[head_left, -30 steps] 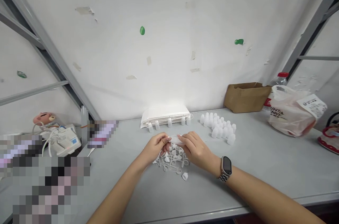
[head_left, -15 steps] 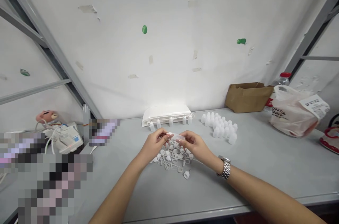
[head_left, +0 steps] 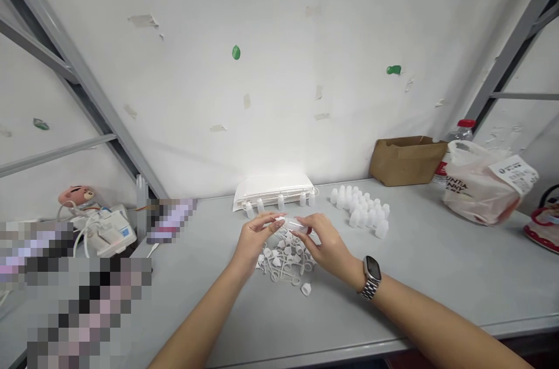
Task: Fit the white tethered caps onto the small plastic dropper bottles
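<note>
Above the grey table (head_left: 437, 276), my left hand (head_left: 255, 235) and my right hand (head_left: 325, 241) meet at the fingertips around a small clear plastic bottle (head_left: 293, 223). Both hands pinch it, one at each end. Under them lies a heap of small white caps with loop tethers (head_left: 283, 261). One loose cap (head_left: 305, 289) sits nearer to me. My right wrist carries a watch with a metal band.
A cluster of several white bottles (head_left: 362, 212) stands to the right. A short row of bottles (head_left: 279, 203) lines a white bag stack (head_left: 273, 187) at the wall. A brown paper bag (head_left: 406, 159), plastic bag (head_left: 480, 185) and white device (head_left: 105, 232) sit around.
My hands stay together over the cap heap. My right wrist has turned so the watch face shows again, and the bottle between my fingertips has shifted slightly.
</note>
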A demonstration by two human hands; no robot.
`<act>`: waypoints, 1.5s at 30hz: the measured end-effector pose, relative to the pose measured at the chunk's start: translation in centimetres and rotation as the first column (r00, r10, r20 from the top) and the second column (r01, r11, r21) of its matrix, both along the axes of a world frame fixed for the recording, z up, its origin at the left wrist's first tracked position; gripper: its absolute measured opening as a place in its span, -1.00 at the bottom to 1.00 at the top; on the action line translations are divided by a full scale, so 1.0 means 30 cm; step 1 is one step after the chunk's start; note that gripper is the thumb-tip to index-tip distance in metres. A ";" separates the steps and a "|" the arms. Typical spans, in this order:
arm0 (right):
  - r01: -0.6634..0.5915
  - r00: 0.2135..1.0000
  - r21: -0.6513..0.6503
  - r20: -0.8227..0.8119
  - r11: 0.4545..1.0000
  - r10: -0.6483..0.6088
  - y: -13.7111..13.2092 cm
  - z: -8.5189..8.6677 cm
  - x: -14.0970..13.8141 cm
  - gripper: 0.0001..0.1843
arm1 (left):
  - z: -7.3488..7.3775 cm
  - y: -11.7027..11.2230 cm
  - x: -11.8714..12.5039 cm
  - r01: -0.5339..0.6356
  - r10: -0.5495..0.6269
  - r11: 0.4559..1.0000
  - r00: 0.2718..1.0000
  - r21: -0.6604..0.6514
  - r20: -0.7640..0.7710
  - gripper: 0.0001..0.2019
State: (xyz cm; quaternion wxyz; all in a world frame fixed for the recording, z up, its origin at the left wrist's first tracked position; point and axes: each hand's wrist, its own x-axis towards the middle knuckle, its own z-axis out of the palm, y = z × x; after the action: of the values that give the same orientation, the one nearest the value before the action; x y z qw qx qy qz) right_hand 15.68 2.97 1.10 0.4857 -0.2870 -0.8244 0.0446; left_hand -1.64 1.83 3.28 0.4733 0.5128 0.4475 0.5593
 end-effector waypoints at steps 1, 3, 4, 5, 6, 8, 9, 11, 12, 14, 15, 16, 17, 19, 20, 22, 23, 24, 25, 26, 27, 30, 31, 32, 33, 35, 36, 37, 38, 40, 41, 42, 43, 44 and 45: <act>0.011 1.000 0.043 0.016 0.999 -0.011 0.001 -0.002 0.000 -0.78 | -0.002 -0.003 0.005 -0.001 0.002 1.000 1.000 -0.022 0.030 -0.76; 0.030 0.999 0.112 0.034 0.993 -0.034 0.000 -0.005 -0.001 -0.78 | -0.006 -0.008 0.014 -0.001 0.006 0.998 0.997 -0.060 0.078 -0.74; 0.038 0.998 0.138 0.038 0.990 -0.044 -0.003 -0.006 -0.002 -0.78 | -0.008 -0.010 0.017 0.003 0.004 0.997 0.995 -0.072 0.098 -0.74; 0.045 0.998 0.154 0.040 0.987 -0.052 -0.007 -0.006 -0.003 -0.78 | -0.011 -0.011 0.020 0.007 0.001 0.997 0.993 -0.076 0.115 -0.73; 0.048 0.998 0.155 0.037 0.987 -0.055 -0.013 -0.005 -0.004 -0.79 | -0.013 -0.012 0.023 0.009 0.000 0.997 0.992 -0.073 0.130 -0.72; 0.036 0.999 0.088 0.010 0.995 -0.037 -0.027 0.001 -0.009 -0.81 | -0.017 -0.014 0.026 0.013 -0.006 0.999 0.989 -0.049 0.148 -0.70; 0.020 1.000 0.003 -0.024 1.000 -0.020 -0.034 0.006 -0.012 -0.82 | -0.018 -0.014 0.026 0.019 -0.014 0.999 0.988 -0.036 0.151 -0.69; -0.068 0.991 -0.282 -0.130 0.957 0.032 -0.044 0.019 -0.020 -0.81 | -0.016 -0.015 0.025 0.033 -0.031 0.999 0.989 -0.014 0.147 -0.70; -0.157 0.977 -0.453 -0.199 0.878 0.072 -0.046 0.025 -0.025 -0.76 | -0.013 -0.015 0.024 0.044 -0.043 0.999 0.989 -0.006 0.143 -0.70; -0.376 0.919 -0.706 -0.367 0.600 0.145 -0.044 0.033 -0.036 -0.63 | -0.007 -0.016 0.022 0.069 -0.070 0.998 0.988 0.010 0.137 -0.73; -0.475 0.877 -0.758 -0.452 0.447 0.165 -0.041 0.035 -0.042 -0.59 | -0.004 -0.016 0.022 0.078 -0.080 0.997 0.988 0.019 0.135 -0.74; -0.551 0.833 -0.770 -0.527 0.322 0.167 -0.037 0.036 -0.047 -0.56 | -0.002 -0.016 0.022 0.080 -0.083 0.996 0.988 0.028 0.133 -0.76; -0.600 0.800 -0.763 -0.581 0.240 0.150 -0.033 0.035 -0.051 -0.55 | -0.001 -0.015 0.023 0.072 -0.076 0.997 0.989 0.035 0.129 -0.77; -0.633 0.772 -0.747 -0.631 0.204 0.084 -0.029 0.034 -0.058 -0.58 | -0.002 -0.014 0.025 0.029 -0.033 0.999 0.993 0.035 0.113 -0.77; -0.628 0.770 -0.744 -0.636 0.228 0.049 -0.029 0.034 -0.060 -0.60 | -0.005 -0.014 0.027 0.002 -0.005 1.000 0.994 0.028 0.106 -0.76; -0.596 0.778 -0.741 -0.628 0.308 -0.006 -0.032 0.037 -0.062 -0.59 | -0.011 -0.013 0.031 -0.044 0.043 0.999 0.994 0.004 0.103 -0.74; -0.579 0.782 -0.741 -0.622 0.341 -0.022 -0.034 0.038 -0.062 -0.57 | -0.014 -0.013 0.033 -0.058 0.058 0.998 0.992 -0.006 0.109 -0.74; -0.569 0.785 -0.740 -0.618 0.360 -0.030 -0.037 0.039 -0.062 -0.57 | -0.017 -0.013 0.036 -0.064 0.066 0.998 0.991 -0.013 0.119 -0.73; -0.568 0.786 -0.739 -0.617 0.362 -0.027 -0.039 0.039 -0.062 -0.60 | -0.019 -0.014 0.039 -0.067 0.068 0.998 0.989 -0.015 0.132 -0.73; -0.580 0.781 -0.736 -0.625 0.350 -0.020 -0.041 0.038 -0.062 -0.62 | -0.021 -0.014 0.042 -0.063 0.065 0.998 0.987 -0.016 0.147 -0.73; -0.606 0.766 -0.727 -0.642 0.322 -0.008 -0.042 0.035 -0.062 -0.64 | -0.022 -0.015 0.044 -0.054 0.056 0.998 0.985 -0.015 0.165 -0.73; -0.725 0.679 -0.668 -0.734 0.166 0.011 -0.035 0.020 -0.060 -0.63 | -0.021 -0.016 0.050 -0.009 0.010 1.000 0.975 -0.002 0.222 -0.73; -0.753 0.653 -0.648 -0.757 0.113 0.006 -0.031 0.016 -0.060 -0.61 | -0.020 -0.016 0.051 0.001 -0.002 1.000 0.972 0.003 0.234 -0.74; -0.768 0.638 -0.636 -0.770 0.073 0.000 -0.026 0.012 -0.059 -0.59 | -0.019 -0.016 0.051 0.007 -0.008 1.000 0.971 0.006 0.239 -0.74; -0.772 0.634 -0.634 -0.773 0.053 -0.006 -0.022 0.011 -0.059 -0.58 | -0.018 -0.016 0.051 0.002 -0.002 1.000 0.971 0.004 0.237 -0.74; -0.757 0.649 -0.648 -0.761 0.085 -0.016 -0.016 0.015 -0.058 -0.57 | -0.020 -0.017 0.050 -0.031 0.034 0.999 0.975 -0.017 0.218 -0.73; -0.742 0.662 -0.658 -0.750 0.130 -0.018 -0.015 0.019 -0.058 -0.59 | -0.021 -0.017 0.050 -0.049 0.054 0.998 0.977 -0.030 0.206 -0.72; -0.718 0.679 -0.670 -0.734 0.185 -0.021 -0.015 0.023 -0.058 -0.61 | -0.023 -0.017 0.049 -0.066 0.072 0.997 0.978 -0.038 0.195 -0.71; -0.687 0.702 -0.685 -0.712 0.243 -0.025 -0.017 0.028 -0.058 -0.64 | -0.026 -0.017 0.049 -0.078 0.085 0.996 0.978 -0.042 0.188 -0.71; -0.615 0.750 -0.715 -0.661 0.332 -0.036 -0.021 0.033 -0.059 -0.64 | -0.030 -0.016 0.047 -0.089 0.096 0.995 0.980 -0.042 0.177 -0.72; -0.591 0.766 -0.726 -0.641 0.351 -0.036 -0.023 0.033 -0.059 -0.64 | -0.031 -0.016 0.047 -0.089 0.094 0.995 0.981 -0.037 0.170 -0.72; -0.586 0.772 -0.730 -0.634 0.352 -0.030 -0.024 0.031 -0.058 -0.66 | -0.032 -0.016 0.045 -0.082 0.085 0.996 0.983 -0.029 0.161 -0.73; -0.605 0.764 -0.724 -0.645 0.330 -0.014 -0.025 0.029 -0.057 -0.68 | -0.032 -0.016 0.044 -0.066 0.068 0.998 0.986 -0.019 0.151 -0.74; -0.646 0.740 -0.708 -0.673 0.287 0.006 -0.024 0.025 -0.056 -0.68 | -0.031 -0.015 0.042 -0.043 0.044 0.999 0.989 -0.005 0.141 -0.75; -0.695 0.705 -0.683 -0.709 0.224 0.024 -0.023 0.021 -0.054 -0.68 | -0.030 -0.015 0.041 -0.018 0.017 1.000 0.991 0.010 0.132 -0.76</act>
State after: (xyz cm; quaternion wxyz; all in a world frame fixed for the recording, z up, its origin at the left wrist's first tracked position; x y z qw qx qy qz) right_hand 14.05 2.28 1.73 0.4193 -0.2684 -0.5009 0.7080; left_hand -0.41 1.38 2.38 0.4941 0.4733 0.4165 0.5986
